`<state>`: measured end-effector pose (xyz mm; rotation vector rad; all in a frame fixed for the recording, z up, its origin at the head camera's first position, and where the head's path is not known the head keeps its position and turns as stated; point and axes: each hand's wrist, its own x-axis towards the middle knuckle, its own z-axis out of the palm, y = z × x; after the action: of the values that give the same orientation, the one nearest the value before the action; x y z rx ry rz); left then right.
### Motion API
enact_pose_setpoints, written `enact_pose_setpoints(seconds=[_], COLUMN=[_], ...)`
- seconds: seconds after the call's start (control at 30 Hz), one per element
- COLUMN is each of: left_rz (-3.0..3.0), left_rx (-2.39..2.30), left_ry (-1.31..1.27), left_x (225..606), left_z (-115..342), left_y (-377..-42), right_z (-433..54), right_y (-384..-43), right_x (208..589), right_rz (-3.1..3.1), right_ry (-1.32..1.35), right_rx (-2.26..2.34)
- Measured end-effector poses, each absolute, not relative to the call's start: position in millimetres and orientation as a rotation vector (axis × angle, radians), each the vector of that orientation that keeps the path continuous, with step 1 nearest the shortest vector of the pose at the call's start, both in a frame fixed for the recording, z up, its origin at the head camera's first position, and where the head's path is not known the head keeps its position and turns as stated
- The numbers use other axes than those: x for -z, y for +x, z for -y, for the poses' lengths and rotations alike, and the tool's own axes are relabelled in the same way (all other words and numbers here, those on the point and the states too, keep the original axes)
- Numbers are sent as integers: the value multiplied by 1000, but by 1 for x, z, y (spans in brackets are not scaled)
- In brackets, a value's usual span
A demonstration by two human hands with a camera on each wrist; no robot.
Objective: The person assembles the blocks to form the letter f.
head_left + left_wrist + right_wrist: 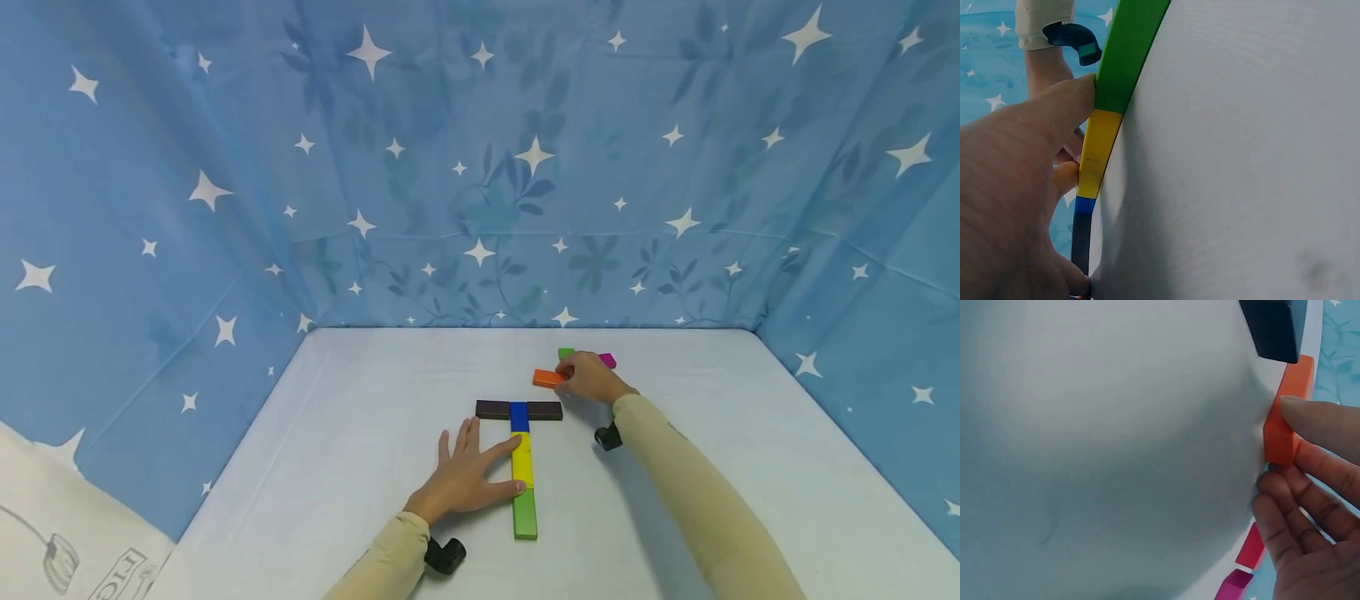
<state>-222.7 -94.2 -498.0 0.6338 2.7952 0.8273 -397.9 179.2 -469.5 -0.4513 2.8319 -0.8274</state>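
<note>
My right hand [595, 377] pinches the right end of an orange block [547, 378], thumb on one side and fingers on the other. In the right wrist view the orange block [1280, 440] is close to the white surface. Below it, a row of blocks forms a T: two black blocks [492, 409] flank a blue block [519, 417], followed by yellow [522, 462] and a green block [525, 515]. Beside the stem lies my left hand [463, 477], fingers spread. Its index fingertip touches the yellow part near the blue; its thumb touches near the yellow-green joint.
Past my right hand lie another green block [566, 353] and a magenta block [608, 361], partly hidden. A red block [1250, 547] shows in the right wrist view. Blue star-patterned cloth [480, 283] walls the white table [375, 367] at the back and sides.
</note>
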Motion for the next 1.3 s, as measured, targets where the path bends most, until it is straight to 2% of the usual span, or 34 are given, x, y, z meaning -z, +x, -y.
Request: enact_pose_setpoints(seconds=[0.57, 0.8, 1.3], left_rz=[-2798, -2810, -2807], left_rx=[-826, -769, -797], left_ry=[633, 599, 629], left_x=[496, 499, 501], left_z=[96, 91, 92], left_y=[-225, -223, -224], right_z=[-148, -130, -95], right_y=[-389, -378, -364], right_x=[454, 452, 457], right_rz=[-2904, -2892, -2872], right_ry=[-295, -115, -30], right_rx=[987, 1127, 982])
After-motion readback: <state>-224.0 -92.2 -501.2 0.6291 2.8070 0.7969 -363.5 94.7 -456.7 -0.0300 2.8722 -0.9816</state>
